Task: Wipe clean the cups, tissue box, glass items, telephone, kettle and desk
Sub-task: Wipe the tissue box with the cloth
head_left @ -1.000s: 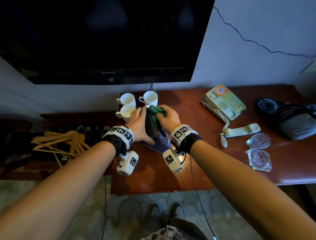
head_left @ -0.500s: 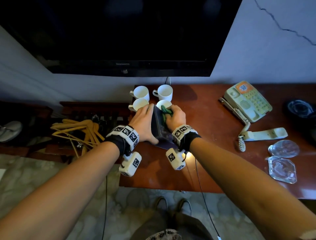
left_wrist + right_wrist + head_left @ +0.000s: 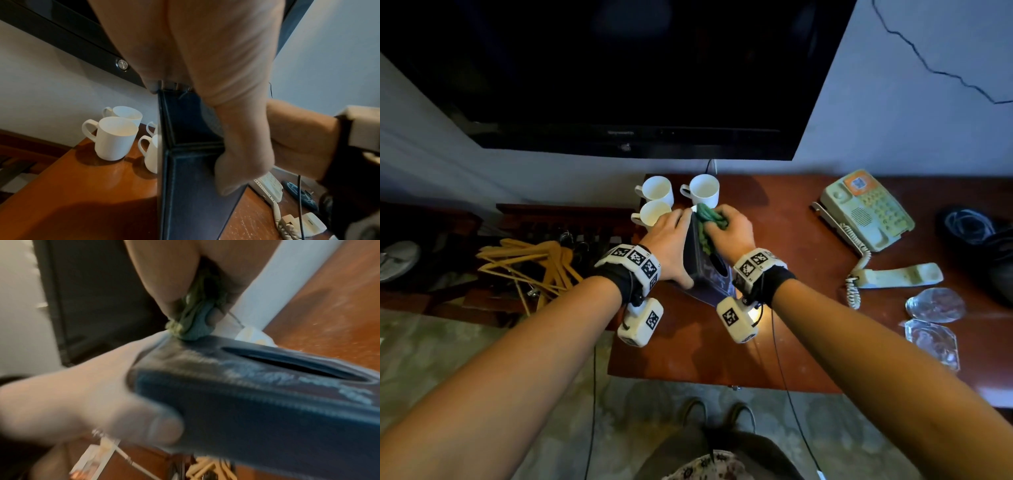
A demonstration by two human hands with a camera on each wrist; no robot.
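Tissue box (image 3: 705, 274) is standing tilted on the desk (image 3: 791, 240), left hand (image 3: 667, 246) gripping its side, while the right hand (image 3: 732, 229), fingers bunched around the green cloth (image 3: 710, 216), is shifting from mid-face back to the far top edge, likely finishing this face.

Dark tissue box (image 3: 703, 274) tilted on the counter (image 3: 791, 246), green cloth (image 3: 710, 219) at its far end; three white cups (image 3: 702, 190) behind.

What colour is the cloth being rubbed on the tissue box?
Green; the cloth shows best in the head view, bunched in the right hand.
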